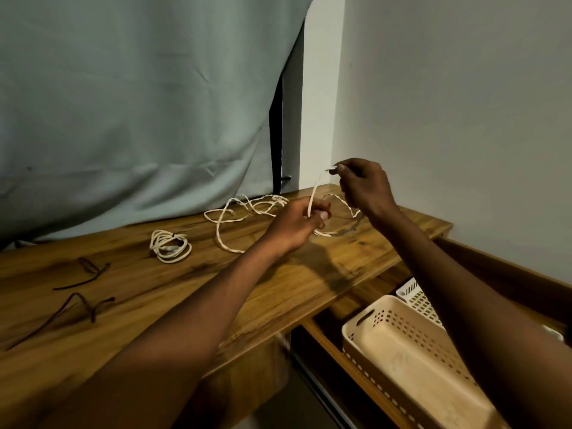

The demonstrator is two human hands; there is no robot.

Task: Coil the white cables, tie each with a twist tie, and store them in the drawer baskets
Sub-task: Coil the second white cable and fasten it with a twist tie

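A long white cable (244, 209) lies in loose loops at the back of the wooden desk (130, 292). My right hand (363, 187) pinches its free end above the desk. My left hand (305, 221) grips the same cable a little lower, and a short stretch rises between the two hands. A second white cable (170, 245) rests coiled on the desk to the left. Two dark twist ties (85, 274) (71, 314) lie at the desk's left. A beige basket (411, 354) and a white basket (418, 300) sit in the open drawer (328, 339) at the lower right.
A pale grey cloth (139, 103) hangs behind the desk and reaches its back edge. A white wall (448, 103) stands to the right. The drawer juts out below the desk's right end, under my right forearm.
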